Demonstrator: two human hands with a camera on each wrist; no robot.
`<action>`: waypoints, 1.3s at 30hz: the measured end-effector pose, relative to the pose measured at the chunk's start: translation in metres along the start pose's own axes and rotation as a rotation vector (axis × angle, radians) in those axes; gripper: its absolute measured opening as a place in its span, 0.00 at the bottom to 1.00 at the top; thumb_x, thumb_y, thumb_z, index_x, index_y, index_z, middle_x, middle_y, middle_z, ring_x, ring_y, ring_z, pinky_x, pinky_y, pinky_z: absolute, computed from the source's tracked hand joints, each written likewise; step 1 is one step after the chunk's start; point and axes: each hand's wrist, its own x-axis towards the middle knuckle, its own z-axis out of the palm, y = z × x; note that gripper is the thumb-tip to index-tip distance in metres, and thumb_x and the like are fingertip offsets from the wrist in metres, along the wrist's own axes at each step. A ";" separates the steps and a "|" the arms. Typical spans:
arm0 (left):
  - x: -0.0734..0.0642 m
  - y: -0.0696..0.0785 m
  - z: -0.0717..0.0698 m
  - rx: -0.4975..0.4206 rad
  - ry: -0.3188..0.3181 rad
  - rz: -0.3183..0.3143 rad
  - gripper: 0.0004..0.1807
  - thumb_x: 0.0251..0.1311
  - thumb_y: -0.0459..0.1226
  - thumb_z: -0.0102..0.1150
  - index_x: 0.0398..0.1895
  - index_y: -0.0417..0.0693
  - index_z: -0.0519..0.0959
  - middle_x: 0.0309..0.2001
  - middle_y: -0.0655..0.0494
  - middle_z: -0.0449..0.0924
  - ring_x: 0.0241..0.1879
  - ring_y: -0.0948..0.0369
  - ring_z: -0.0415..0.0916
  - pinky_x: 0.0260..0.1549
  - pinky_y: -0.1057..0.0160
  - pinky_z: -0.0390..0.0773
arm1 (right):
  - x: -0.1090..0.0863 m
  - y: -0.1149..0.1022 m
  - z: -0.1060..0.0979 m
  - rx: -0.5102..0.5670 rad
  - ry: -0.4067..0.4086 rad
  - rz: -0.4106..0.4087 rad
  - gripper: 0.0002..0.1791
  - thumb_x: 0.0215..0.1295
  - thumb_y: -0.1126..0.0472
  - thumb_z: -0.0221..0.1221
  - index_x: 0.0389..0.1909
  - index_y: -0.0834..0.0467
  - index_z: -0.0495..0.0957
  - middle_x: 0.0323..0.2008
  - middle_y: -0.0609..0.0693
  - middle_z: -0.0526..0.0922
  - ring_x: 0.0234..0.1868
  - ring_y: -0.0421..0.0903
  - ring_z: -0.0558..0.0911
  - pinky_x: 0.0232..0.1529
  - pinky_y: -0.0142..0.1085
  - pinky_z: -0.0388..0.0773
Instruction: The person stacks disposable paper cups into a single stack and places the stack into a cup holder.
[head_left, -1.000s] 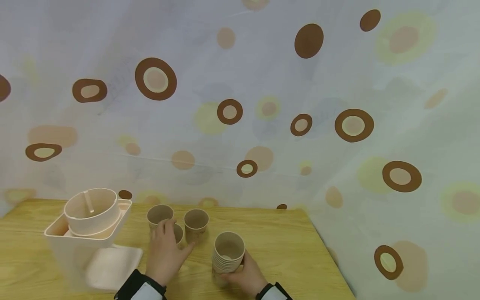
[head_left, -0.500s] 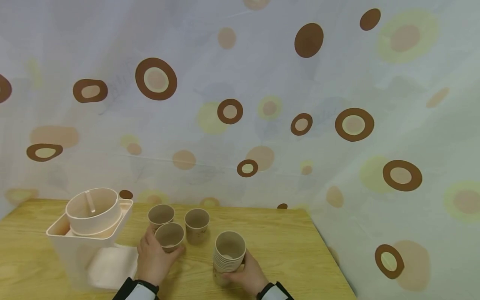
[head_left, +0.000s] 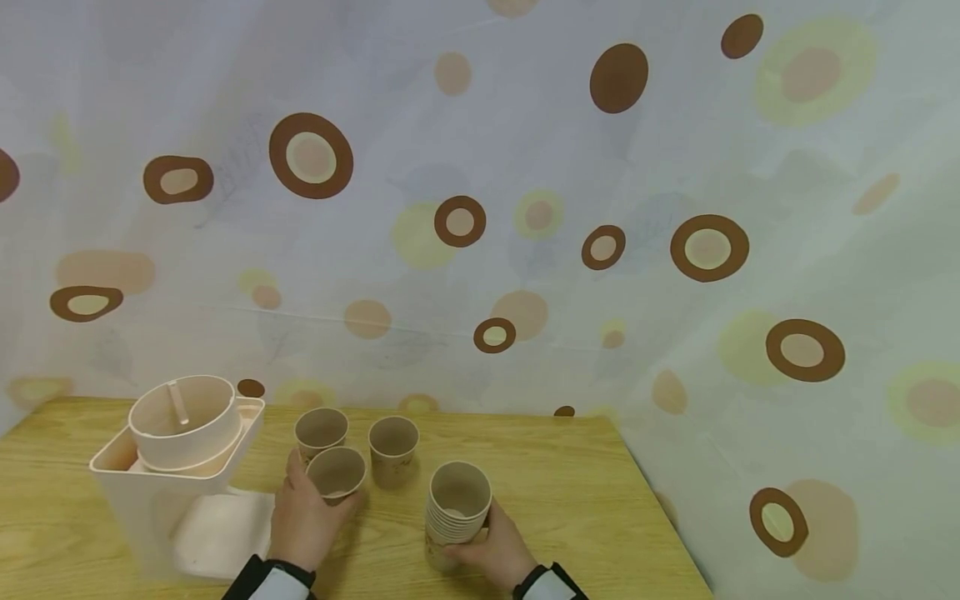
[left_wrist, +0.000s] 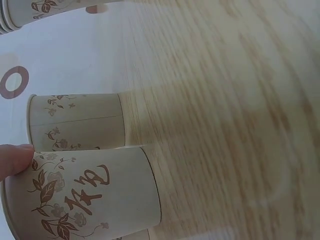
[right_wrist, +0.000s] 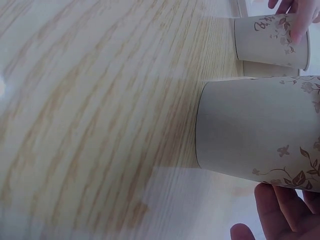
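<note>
My left hand (head_left: 303,517) grips a paper cup (head_left: 337,473) near its rim, thumb on the right side and fingers on the left. Brown flowers and lettering decorate this cup's side in the left wrist view. Right behind it stands a second paper cup (head_left: 321,427), partly covered, and a third cup (head_left: 393,450) stands to the right. My right hand (head_left: 498,546) holds an upright stack of nested paper cups (head_left: 456,500) from its right side. In the right wrist view the lowest cup of the stack (right_wrist: 250,130) is close to the tabletop, fingers curled along it.
On the left of the wooden table (head_left: 570,492) stands a white plastic container (head_left: 142,517) with a round tub (head_left: 183,446) set in its top. A white flat piece (head_left: 221,537) lies beside it. A dotted cloth (head_left: 525,167) hangs behind the table.
My left hand has come down from over the cups to grip the front one, which has shifted slightly left. The right hand and its stack have stayed in place.
</note>
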 end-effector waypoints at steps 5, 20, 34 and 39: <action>-0.002 0.002 -0.004 -0.041 -0.047 -0.013 0.57 0.44 0.40 0.71 0.65 0.22 0.41 0.55 0.17 0.60 0.52 0.27 0.63 0.47 0.35 0.69 | 0.000 0.001 0.000 -0.001 0.009 -0.011 0.43 0.44 0.60 0.73 0.60 0.66 0.63 0.54 0.61 0.75 0.54 0.57 0.74 0.52 0.53 0.70; -0.006 0.045 -0.025 -0.154 -0.133 0.046 0.54 0.47 0.40 0.67 0.68 0.26 0.43 0.60 0.23 0.59 0.59 0.34 0.63 0.53 0.38 0.69 | 0.000 0.002 -0.001 -0.003 0.015 0.001 0.42 0.44 0.60 0.73 0.60 0.66 0.63 0.54 0.61 0.75 0.53 0.57 0.75 0.52 0.54 0.71; -0.008 0.071 -0.034 -0.177 -0.087 0.129 0.53 0.46 0.42 0.70 0.67 0.29 0.46 0.54 0.26 0.67 0.52 0.36 0.72 0.47 0.41 0.74 | 0.003 0.001 0.002 -0.004 0.019 -0.029 0.42 0.44 0.61 0.73 0.60 0.66 0.64 0.54 0.61 0.75 0.53 0.56 0.75 0.52 0.52 0.71; -0.008 0.084 -0.039 -0.186 -0.088 0.151 0.53 0.46 0.43 0.70 0.67 0.29 0.47 0.57 0.28 0.66 0.55 0.38 0.70 0.50 0.41 0.72 | 0.004 -0.001 0.004 -0.022 0.031 -0.050 0.41 0.43 0.60 0.73 0.59 0.66 0.65 0.53 0.60 0.76 0.53 0.56 0.75 0.53 0.52 0.70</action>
